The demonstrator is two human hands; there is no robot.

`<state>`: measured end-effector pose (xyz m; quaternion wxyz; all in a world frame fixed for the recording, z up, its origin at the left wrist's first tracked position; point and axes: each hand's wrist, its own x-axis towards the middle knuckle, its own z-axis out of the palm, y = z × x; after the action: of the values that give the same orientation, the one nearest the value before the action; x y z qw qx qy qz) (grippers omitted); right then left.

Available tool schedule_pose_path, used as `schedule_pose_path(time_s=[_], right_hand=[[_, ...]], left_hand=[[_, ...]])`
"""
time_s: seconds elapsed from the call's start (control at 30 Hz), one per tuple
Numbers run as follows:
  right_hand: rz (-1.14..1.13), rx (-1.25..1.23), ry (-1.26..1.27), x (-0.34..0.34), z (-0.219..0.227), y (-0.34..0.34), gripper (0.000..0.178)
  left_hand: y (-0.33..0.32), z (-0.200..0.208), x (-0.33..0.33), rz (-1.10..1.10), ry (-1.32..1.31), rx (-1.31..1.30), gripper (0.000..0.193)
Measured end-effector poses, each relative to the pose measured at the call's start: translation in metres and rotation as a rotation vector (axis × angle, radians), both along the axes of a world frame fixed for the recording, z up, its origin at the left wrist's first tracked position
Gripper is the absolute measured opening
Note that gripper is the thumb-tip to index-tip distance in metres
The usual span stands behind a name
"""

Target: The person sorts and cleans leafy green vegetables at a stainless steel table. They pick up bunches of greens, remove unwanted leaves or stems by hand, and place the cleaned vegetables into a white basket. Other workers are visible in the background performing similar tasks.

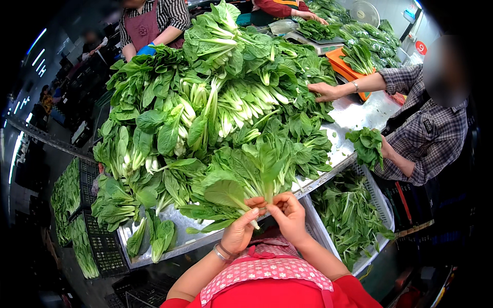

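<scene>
My left hand (241, 228) and my right hand (288, 214) meet at the near edge of a steel table (190, 233). Together they pinch the pale stem base of one leafy green bunch (251, 177), whose leaves fan up and away from me. Behind it rises a tall heap of leafy greens with white stalks (215, 97) that covers most of the table. A bracelet circles my left wrist.
A white crate of loose green leaves (349, 215) stands at my right, dark crates of greens (77, 205) at my left. A person in a plaid shirt (426, 128) at the right holds a bunch and reaches into the heap. Two more people work at the far side.
</scene>
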<state>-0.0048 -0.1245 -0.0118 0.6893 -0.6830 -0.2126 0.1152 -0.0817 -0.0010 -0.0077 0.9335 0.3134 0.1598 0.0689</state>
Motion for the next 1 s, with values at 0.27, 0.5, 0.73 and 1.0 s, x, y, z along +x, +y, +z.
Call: schedule_pose_path(time_s=[0.27,0.5,0.73,1.0], right_hand=[[0.149,-0.123,-0.244,-0.004,0.007,0.008,0.02],[0.182,0.073,0.308,0.005,-0.001,0.015,0.017],[-0.329,0.718,0.529,0.029,-0.006,-0.017,0.016],[-0.279,-0.123,0.021,0.048,-0.005,-0.021,0.016]], left_hand=[[0.004,-0.021,-0.003,0.08,0.084,-0.016,0.03],[0.002,-0.023,0.003,0.057,0.129,-0.138,0.024],[0.024,-0.016,-0.001,0.18,0.077,-0.371,0.017],[0.033,-0.018,-0.002,0.228,0.065,-0.414,0.019]])
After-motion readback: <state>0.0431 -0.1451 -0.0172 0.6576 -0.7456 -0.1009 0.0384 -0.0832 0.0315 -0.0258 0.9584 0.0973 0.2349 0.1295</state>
